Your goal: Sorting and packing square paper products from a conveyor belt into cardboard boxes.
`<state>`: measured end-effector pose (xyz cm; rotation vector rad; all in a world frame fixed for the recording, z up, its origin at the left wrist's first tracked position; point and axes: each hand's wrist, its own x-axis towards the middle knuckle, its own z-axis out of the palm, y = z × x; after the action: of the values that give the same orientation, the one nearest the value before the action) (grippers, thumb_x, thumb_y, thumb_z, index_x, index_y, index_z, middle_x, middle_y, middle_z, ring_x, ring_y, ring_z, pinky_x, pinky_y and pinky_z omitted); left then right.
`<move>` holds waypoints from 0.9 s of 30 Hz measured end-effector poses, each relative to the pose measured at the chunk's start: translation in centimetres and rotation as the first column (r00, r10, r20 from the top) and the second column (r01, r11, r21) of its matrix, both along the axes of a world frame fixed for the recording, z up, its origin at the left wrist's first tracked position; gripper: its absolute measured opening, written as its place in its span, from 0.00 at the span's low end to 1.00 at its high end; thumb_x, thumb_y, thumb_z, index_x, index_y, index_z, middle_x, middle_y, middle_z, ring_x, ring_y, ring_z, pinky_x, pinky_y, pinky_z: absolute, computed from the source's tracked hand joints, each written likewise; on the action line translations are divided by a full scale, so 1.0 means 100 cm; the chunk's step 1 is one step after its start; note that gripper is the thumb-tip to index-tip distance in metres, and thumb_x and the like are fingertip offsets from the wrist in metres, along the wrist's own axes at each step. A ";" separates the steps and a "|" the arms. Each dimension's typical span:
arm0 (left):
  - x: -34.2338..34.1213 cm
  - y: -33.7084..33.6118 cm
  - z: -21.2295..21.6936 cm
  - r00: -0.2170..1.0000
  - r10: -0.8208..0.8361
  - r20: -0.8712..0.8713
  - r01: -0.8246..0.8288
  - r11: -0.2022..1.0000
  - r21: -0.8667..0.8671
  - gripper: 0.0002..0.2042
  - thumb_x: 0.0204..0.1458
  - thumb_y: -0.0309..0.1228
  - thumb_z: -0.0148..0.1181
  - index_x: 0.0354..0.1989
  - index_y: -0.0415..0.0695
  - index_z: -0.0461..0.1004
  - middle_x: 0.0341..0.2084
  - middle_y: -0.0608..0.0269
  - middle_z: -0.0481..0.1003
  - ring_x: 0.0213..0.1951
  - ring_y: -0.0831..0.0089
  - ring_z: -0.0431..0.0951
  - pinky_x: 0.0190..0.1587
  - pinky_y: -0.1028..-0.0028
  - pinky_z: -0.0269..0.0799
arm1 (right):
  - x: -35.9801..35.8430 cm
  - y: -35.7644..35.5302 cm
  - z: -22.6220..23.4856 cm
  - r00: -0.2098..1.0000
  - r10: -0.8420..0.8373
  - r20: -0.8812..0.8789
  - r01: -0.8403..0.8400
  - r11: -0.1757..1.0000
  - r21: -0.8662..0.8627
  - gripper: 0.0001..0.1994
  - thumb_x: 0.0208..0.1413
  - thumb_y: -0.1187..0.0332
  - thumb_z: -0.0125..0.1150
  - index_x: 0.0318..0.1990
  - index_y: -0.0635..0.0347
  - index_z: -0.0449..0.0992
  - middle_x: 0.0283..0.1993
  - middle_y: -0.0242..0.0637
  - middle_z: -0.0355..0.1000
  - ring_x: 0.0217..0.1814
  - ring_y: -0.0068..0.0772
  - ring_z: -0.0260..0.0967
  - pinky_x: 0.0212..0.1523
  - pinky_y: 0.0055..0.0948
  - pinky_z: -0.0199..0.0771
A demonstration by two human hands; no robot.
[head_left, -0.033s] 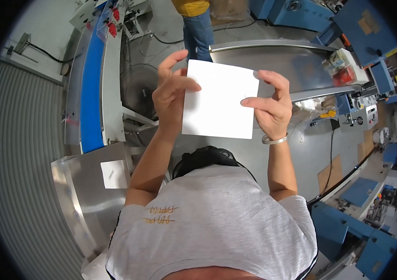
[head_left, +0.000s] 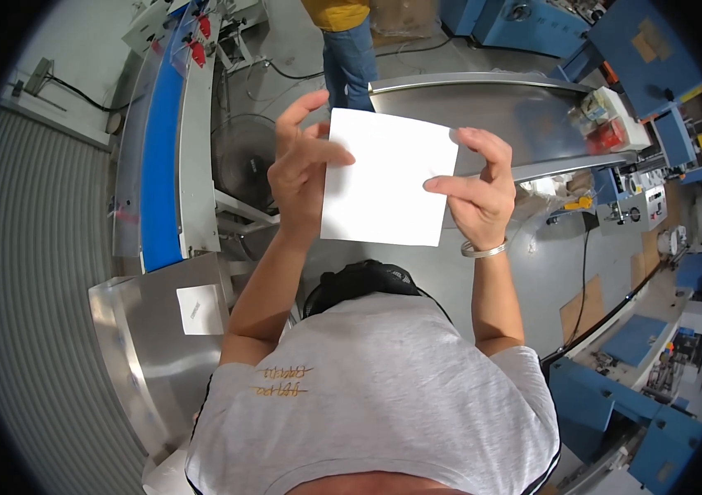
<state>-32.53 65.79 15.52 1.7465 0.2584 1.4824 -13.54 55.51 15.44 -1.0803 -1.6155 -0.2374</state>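
I hold a white square sheet of paper up in front of my chest with both hands. My left hand grips its left edge, thumb across the front and fingers spread above. My right hand pinches the right edge; a silver bangle circles that wrist. The sheet looks blank and flat. Below it are my grey shirt and a black pouch at my waist.
A steel table stands ahead, and a blue conveyor runs along the left. A steel surface at lower left carries a small white slip. Another person in a yellow top and jeans stands beyond. Blue machines fill the right.
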 end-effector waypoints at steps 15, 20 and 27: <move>-0.009 -0.005 -0.006 0.929 0.353 -0.116 -0.314 0.912 0.263 0.09 0.33 0.19 0.64 0.25 0.45 0.74 0.50 0.51 0.64 0.53 0.55 0.63 0.43 0.67 0.67 | -0.007 0.007 -0.010 0.993 -0.019 -0.119 -0.001 0.986 -0.165 0.11 0.36 0.70 0.65 0.32 0.53 0.79 0.53 0.42 0.64 0.56 0.43 0.60 0.50 0.34 0.62; -0.029 -0.017 -0.039 0.947 0.314 -0.063 -0.305 0.945 0.115 0.08 0.33 0.23 0.63 0.24 0.42 0.72 0.44 0.54 0.69 0.51 0.58 0.65 0.53 0.65 0.58 | -0.013 0.019 -0.024 0.962 0.153 -0.227 -0.227 0.911 -0.345 0.06 0.43 0.74 0.60 0.31 0.65 0.74 0.55 0.53 0.63 0.60 0.47 0.58 0.57 0.38 0.57; -0.087 -0.056 -0.115 0.916 0.399 0.044 -0.271 0.696 -0.665 0.07 0.50 0.28 0.53 0.34 0.37 0.68 0.26 0.64 0.72 0.29 0.83 0.70 0.31 0.80 0.66 | -0.111 0.086 -0.067 0.691 0.170 -0.702 -0.694 0.426 -0.580 0.09 0.57 0.70 0.53 0.41 0.65 0.70 0.34 0.29 0.70 0.33 0.14 0.63 0.34 0.15 0.64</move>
<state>-41.21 60.16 3.99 1.0132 0.9256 1.5431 -24.63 64.10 8.79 -1.1463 -1.3745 1.2775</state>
